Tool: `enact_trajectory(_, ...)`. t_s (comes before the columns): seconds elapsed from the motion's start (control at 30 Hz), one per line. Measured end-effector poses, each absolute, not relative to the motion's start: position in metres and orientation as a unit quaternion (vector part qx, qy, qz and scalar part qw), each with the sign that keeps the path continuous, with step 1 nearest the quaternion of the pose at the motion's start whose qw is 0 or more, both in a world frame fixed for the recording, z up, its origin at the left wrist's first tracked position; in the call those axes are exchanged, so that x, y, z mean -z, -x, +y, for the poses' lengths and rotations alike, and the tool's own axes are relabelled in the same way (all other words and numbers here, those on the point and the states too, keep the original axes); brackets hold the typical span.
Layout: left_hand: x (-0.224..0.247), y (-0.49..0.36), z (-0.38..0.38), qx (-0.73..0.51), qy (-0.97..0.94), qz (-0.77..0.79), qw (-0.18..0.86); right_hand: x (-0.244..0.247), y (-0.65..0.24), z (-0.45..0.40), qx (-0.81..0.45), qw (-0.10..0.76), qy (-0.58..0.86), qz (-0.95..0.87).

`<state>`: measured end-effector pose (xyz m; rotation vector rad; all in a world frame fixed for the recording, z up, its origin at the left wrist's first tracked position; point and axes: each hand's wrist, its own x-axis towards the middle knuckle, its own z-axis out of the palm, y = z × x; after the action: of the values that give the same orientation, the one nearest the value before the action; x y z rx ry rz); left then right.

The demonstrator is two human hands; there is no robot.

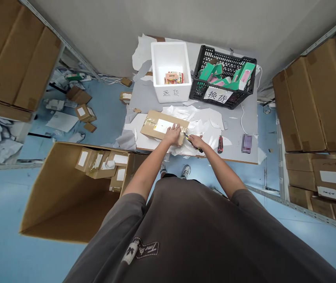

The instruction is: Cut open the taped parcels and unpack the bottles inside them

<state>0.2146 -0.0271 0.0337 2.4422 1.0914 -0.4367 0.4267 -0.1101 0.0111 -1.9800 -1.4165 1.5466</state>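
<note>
Closest to the camera is the dark grey T-shirt [197,232] filling the bottom of the frame, with a big open carton [64,196] at lower left, a few small taped boxes [105,165] inside it. Just above center, the left hand [172,134] is pressed down on the right part of a taped cardboard box [156,125], fingers a bit spread, not gripping anything. The box sits on the near part of the grey table [235,125], white label up. The right hand [196,141] is closed around a dark and yellow cutter [192,142], its tip right at the box's right end. Right of that hand there's a red and black cutter [220,144] lying loose, then a blurred-out purple thing [247,144] near the table corner. Torn white paper [206,122] is kinda all over behind the box. Further back, a white foam bin [171,70] holds small colorful packs [174,78], and the black crate [215,94] beside it has green and pink boxes [229,80].
</note>
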Motion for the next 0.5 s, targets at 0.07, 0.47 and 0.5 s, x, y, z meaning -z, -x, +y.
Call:
enact_trajectory(0.07,-0.033,-0.215,-0.027,0.155,-0.882,0.392,0.211,-0.014,-0.423,-0.112,-0.565,0.117,0.666,-0.473)
enact_trajectory(0.47,-0.046,-0.204,0.008,0.063,-0.883,0.411,0.219,-0.025,-0.445,-0.153,-0.52,0.106,0.691,-0.491)
enact_trajectory(0.5,-0.047,-0.208,0.016,0.076,-0.887,0.407,0.205,-0.027,-0.449,-0.152,-0.501,0.104,0.703,-0.495)
